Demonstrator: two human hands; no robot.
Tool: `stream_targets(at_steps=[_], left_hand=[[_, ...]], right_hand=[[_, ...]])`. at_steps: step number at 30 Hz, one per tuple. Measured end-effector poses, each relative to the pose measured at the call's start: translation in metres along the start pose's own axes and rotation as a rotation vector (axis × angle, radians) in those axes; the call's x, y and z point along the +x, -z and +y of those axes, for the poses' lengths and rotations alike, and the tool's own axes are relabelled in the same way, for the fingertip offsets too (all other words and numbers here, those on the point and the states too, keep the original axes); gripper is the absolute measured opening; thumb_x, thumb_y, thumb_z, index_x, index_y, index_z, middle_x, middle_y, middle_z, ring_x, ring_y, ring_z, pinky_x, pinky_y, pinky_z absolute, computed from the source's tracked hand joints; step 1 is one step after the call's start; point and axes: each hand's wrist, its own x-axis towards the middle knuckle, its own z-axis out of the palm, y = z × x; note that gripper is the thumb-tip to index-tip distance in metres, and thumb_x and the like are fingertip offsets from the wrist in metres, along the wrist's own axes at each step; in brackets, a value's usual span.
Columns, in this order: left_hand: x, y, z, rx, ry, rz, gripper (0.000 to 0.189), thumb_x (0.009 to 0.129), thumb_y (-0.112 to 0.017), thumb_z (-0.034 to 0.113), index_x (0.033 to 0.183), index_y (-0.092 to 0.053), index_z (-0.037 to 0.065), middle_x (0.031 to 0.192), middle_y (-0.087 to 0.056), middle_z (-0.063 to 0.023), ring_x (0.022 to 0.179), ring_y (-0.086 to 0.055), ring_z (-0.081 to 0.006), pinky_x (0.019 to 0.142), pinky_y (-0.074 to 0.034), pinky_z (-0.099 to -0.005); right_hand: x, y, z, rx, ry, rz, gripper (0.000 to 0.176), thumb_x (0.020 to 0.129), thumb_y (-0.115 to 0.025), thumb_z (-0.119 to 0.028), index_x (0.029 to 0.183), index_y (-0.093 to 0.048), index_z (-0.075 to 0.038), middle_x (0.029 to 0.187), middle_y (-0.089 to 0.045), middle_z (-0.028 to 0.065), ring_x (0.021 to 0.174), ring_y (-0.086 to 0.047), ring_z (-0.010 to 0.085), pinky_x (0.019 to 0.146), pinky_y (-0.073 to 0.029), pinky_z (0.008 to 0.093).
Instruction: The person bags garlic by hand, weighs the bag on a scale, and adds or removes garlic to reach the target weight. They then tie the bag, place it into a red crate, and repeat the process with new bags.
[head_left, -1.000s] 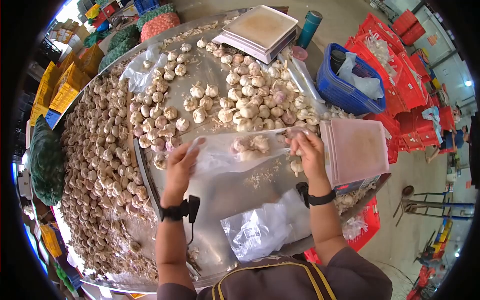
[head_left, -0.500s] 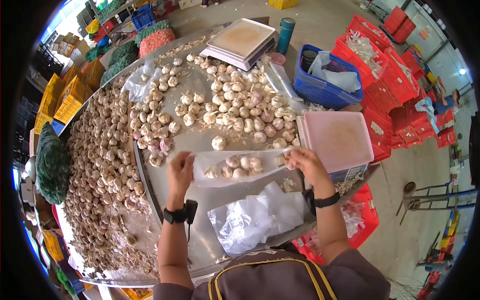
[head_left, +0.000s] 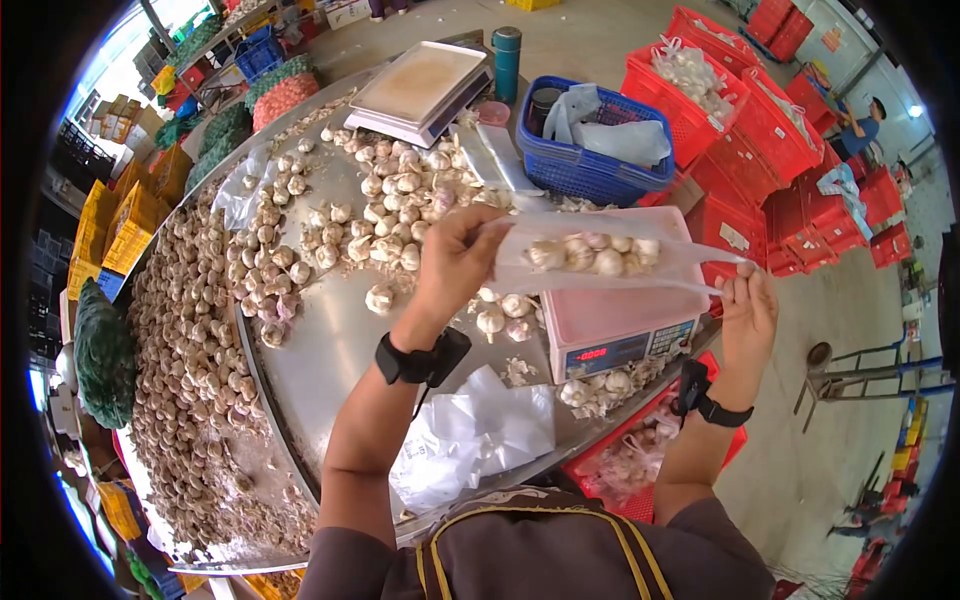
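Note:
A clear plastic bag (head_left: pixel 520 262) with several garlic bulbs (head_left: pixel 600 253) in it is stretched between my two hands. My left hand (head_left: pixel 462 255) pinches one end, and my right hand (head_left: pixel 748 305) grips the other end by its fingertips. The bag overlaps the pink-topped scale (head_left: pixel 600 315), whose display shows red digits. Loose garlic bulbs (head_left: pixel 380 297) lie on the metal table left of the scale. Below my left wrist is a pile of flat, clear plastic bags (head_left: pixel 475 435) near the table's front edge.
A large heap of garlic (head_left: pixel 190 370) covers the table's left side behind a metal divider (head_left: pixel 268 400). At the back stand a second scale (head_left: pixel 420 88), a teal bottle (head_left: pixel 506 65) and a blue basket (head_left: pixel 598 160). Red crates (head_left: pixel 740 235) are stacked to the right; a stool (head_left: pixel 850 375) stands beyond.
Both hands have moved right with the bag of garlic, from over the bare metal to over the pink-topped scale. The view has turned rightward too.

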Motion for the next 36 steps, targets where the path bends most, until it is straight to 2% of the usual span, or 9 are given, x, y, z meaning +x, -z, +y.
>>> stream_targets(at_steps=[6,8,10,12,13,24,27,30,36], left_hand=[[0.029,-0.019,-0.091,0.174,0.259,-0.203,0.031,0.09,-0.065,0.027,0.104,-0.064,-0.001,0.077,-0.064,-0.006,0.061,-0.057,-0.0078,0.05,-0.045,-0.0237],[0.032,0.006,-0.179,0.568,0.259,-0.097,0.055,0.079,-0.069,0.048,0.117,-0.062,0.009,0.089,-0.068,-0.0173,0.092,-0.066,-0.0259,0.078,-0.052,-0.0367],[0.015,-0.002,-0.166,0.997,0.431,-0.096,0.068,0.071,-0.072,0.054,0.124,-0.057,0.014,0.113,-0.061,-0.0229,0.11,-0.057,-0.0382,0.089,-0.048,-0.0468],[-0.001,-0.013,-0.19,1.194,0.363,-0.024,0.074,0.068,-0.074,0.052,0.131,-0.052,0.02,0.136,-0.043,-0.0232,0.122,-0.044,-0.0465,0.093,-0.044,-0.0549],[-0.003,-0.022,-0.196,1.207,0.453,-0.018,0.076,0.067,-0.074,0.049,0.133,-0.049,0.022,0.147,-0.029,-0.0209,0.127,-0.033,-0.0527,0.097,-0.039,-0.0586],[-0.026,-0.004,-0.264,1.211,0.024,-0.375,0.052,0.081,-0.06,0.043,0.127,-0.056,0.018,0.126,-0.051,-0.0119,0.115,-0.046,-0.0384,0.094,-0.042,-0.0511],[-0.023,-0.027,-0.244,1.113,0.009,-0.209,0.052,0.081,-0.06,0.04,0.126,-0.055,0.016,0.12,-0.057,-0.0124,0.112,-0.051,-0.0356,0.085,-0.047,-0.0492],[-0.022,-0.039,-0.234,1.035,0.254,-0.147,0.052,0.078,-0.067,0.042,0.121,-0.059,0.015,0.119,-0.061,-0.0145,0.108,-0.057,-0.0339,0.089,-0.046,-0.0427],[-0.027,-0.025,-0.248,1.033,0.364,-0.197,0.048,0.078,-0.069,0.038,0.115,-0.06,0.01,0.103,-0.065,-0.0148,0.094,-0.061,-0.0342,0.077,-0.047,-0.0428]], right_hand=[[-0.007,0.047,0.021,-0.13,-0.127,0.134,0.022,0.095,-0.055,-0.018,0.098,-0.061,0.003,0.077,-0.052,0.002,0.072,-0.047,0.0115,0.082,-0.046,0.0321],[-0.009,0.056,0.023,-0.154,-0.112,0.102,0.023,0.094,-0.056,-0.018,0.099,-0.061,0.004,0.078,-0.053,0.0029,0.073,-0.048,0.012,0.082,-0.045,0.0321],[-0.008,0.059,0.024,-0.166,-0.131,0.132,0.024,0.095,-0.055,-0.019,0.098,-0.062,0.004,0.077,-0.053,0.0024,0.075,-0.049,0.0124,0.082,-0.044,0.0318],[-0.009,0.06,0.023,-0.214,-0.124,0.133,0.025,0.095,-0.055,-0.02,0.098,-0.063,0.004,0.077,-0.053,0.002,0.076,-0.05,0.0123,0.082,-0.043,0.0305],[-0.01,0.069,0.025,-0.206,-0.139,0.105,0.025,0.093,-0.055,-0.014,0.107,-0.059,0.006,0.09,-0.056,0.0047,0.081,-0.053,0.0122,0.088,-0.045,0.0336],[-0.011,0.064,0.029,-0.386,-0.126,0.137,0.024,0.091,-0.062,-0.022,0.101,-0.065,0.0,0.094,-0.063,0.0031,0.097,-0.056,0.0125,0.09,-0.04,0.0298],[-0.009,0.066,0.027,-0.427,-0.099,0.092,0.024,0.091,-0.062,-0.021,0.102,-0.065,0.0,0.095,-0.063,0.0036,0.095,-0.057,0.0129,0.089,-0.041,0.0296],[-0.011,0.065,0.024,-0.38,-0.09,0.105,0.023,0.091,-0.062,-0.019,0.101,-0.065,0.001,0.094,-0.064,0.0037,0.094,-0.057,0.013,0.087,-0.042,0.0292],[-0.014,0.069,0.016,-0.384,-0.072,0.081,0.024,0.092,-0.062,-0.019,0.102,-0.065,0.002,0.084,-0.062,0.0023,0.083,-0.057,0.0121,0.079,-0.044,0.0276]])
